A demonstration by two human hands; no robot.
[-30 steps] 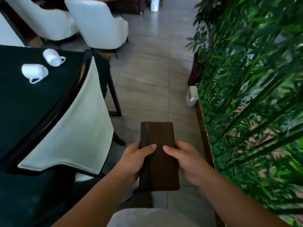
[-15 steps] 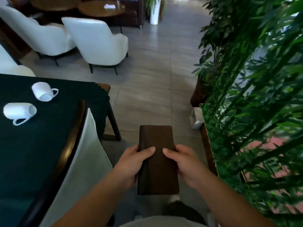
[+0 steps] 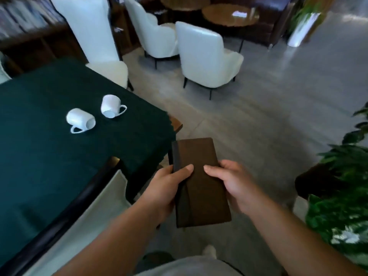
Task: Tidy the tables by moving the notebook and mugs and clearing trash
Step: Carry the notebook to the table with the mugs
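Observation:
A closed brown notebook (image 3: 201,188) with a dark elastic band is held in front of me over the floor. My left hand (image 3: 165,186) grips its left edge, thumb on the cover. My right hand (image 3: 237,186) grips its right edge the same way. Two white mugs lie on their sides on the green tablecloth (image 3: 43,156) to my left: one mug (image 3: 79,120) nearer the middle, the other mug (image 3: 110,106) nearer the table's corner. Both mugs are apart from my hands.
A black-framed white chair (image 3: 83,212) stands against the table's near edge. White armchairs (image 3: 205,58) and round wooden tables (image 3: 229,14) fill the back. Green plants (image 3: 342,192) crowd the right. Grey tiled floor (image 3: 268,116) lies ahead.
The view has swung left and up: the table and mugs have shifted toward the centre, the plants toward the right edge. Both hands keep the same hold on the notebook.

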